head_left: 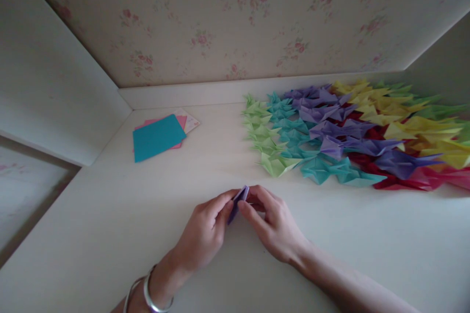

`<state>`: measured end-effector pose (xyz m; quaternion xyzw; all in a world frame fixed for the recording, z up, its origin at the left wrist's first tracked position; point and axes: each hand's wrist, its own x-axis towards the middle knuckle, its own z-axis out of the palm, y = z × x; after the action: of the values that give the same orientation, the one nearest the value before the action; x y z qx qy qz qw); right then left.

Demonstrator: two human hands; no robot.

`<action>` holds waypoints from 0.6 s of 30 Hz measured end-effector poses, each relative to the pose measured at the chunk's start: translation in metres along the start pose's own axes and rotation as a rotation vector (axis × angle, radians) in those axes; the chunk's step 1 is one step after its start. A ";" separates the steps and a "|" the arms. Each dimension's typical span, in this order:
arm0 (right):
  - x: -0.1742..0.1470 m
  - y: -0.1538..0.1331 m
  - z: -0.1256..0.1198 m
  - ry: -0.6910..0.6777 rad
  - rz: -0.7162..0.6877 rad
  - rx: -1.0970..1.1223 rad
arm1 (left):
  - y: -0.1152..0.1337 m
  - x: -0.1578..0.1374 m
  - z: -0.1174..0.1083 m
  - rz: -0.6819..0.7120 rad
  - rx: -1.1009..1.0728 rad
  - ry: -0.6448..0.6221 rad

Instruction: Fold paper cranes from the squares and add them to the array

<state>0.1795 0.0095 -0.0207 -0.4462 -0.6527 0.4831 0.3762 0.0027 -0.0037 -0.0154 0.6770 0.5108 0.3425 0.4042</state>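
A small piece of folded purple paper is held upright between my two hands above the white table. My left hand pinches its left side between thumb and fingers. From the other side, my right hand has its thumb on the near face, with the fingers curled behind and partly hidden. Two silver bangles circle my left wrist.
Folded paper cranes in rows, light green, teal, purple, yellow and red, cover the table's right. Teal and pink paper sheets lie at the back left. A flowered wall rises behind.
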 end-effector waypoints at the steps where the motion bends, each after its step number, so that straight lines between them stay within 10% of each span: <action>1: 0.000 0.000 0.000 0.000 -0.005 -0.006 | -0.002 0.000 0.001 0.006 0.016 0.016; 10: -0.004 0.011 0.005 0.047 -0.172 -0.290 | -0.012 -0.004 0.005 0.152 0.151 0.018; 18: -0.006 0.010 0.007 0.056 -0.323 -0.482 | -0.003 -0.003 0.000 -0.051 -0.032 0.017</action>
<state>0.1777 0.0027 -0.0321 -0.4261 -0.8008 0.2353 0.3490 0.0010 -0.0061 -0.0186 0.6542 0.5260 0.3458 0.4192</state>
